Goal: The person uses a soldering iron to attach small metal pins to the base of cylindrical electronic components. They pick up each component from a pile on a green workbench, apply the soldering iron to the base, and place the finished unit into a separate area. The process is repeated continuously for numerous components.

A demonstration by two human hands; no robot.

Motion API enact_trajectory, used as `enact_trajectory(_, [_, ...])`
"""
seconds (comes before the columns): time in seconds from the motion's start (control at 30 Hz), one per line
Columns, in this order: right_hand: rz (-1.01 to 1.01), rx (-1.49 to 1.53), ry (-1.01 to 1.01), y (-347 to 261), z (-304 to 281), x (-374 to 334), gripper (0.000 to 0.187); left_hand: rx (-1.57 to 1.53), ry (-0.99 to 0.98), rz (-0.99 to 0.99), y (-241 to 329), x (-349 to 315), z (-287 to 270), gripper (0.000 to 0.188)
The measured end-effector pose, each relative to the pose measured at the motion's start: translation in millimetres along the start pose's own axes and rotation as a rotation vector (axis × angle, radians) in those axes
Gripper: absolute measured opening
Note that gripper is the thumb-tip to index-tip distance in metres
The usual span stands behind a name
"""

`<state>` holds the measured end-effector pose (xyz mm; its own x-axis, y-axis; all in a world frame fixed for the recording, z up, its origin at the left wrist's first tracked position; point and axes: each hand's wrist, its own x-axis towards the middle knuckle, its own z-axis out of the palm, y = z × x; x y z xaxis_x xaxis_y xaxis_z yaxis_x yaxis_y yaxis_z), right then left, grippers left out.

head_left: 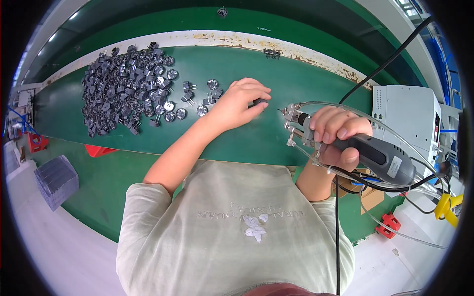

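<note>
My left hand [240, 102] rests on the green belt [256, 138] and pinches a small dark round part [260, 101] at its fingertips. My right hand [337, 133] grips a grey hand-held soldering tool [368, 150] with clear tubes and a metal tip [288, 111] pointing left toward that part, a short gap away. A big heap of small dark and silver round parts [123, 84] lies at the far left of the belt, with a few loose ones [207, 96] just left of my left hand.
A light grey control box [407, 113] stands at the right beside the belt, with black cables and clear tubes running to the tool. A rusty white rail [296, 49] edges the belt's far side. Red brackets [390, 222] and a clear tray stack [55, 178] sit below.
</note>
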<state>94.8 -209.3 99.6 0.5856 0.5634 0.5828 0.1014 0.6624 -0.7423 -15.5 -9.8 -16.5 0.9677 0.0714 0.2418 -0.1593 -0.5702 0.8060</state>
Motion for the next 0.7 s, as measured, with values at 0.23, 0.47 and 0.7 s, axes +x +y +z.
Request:
enact_trajectory(0.23, [0.004, -0.004, 0.022, -3.7, -4.3, -1.8, 0.043, 0.002, -0.029, 0.006, 1.8, -5.2, -10.7, 0.029])
enact_trajectory(0.47, [-0.019, -0.099, -0.084, 0.8, -7.2, -3.6, 0.038, 0.125, -0.019, -0.125, 20.5, -15.0, -15.0, 0.03])
enact_trajectory(0.7, [-0.024, -0.131, -0.072, 2.8, 1.3, -1.5, 0.036, 0.074, -0.005, -0.216, 31.2, -6.3, -11.3, 0.037])
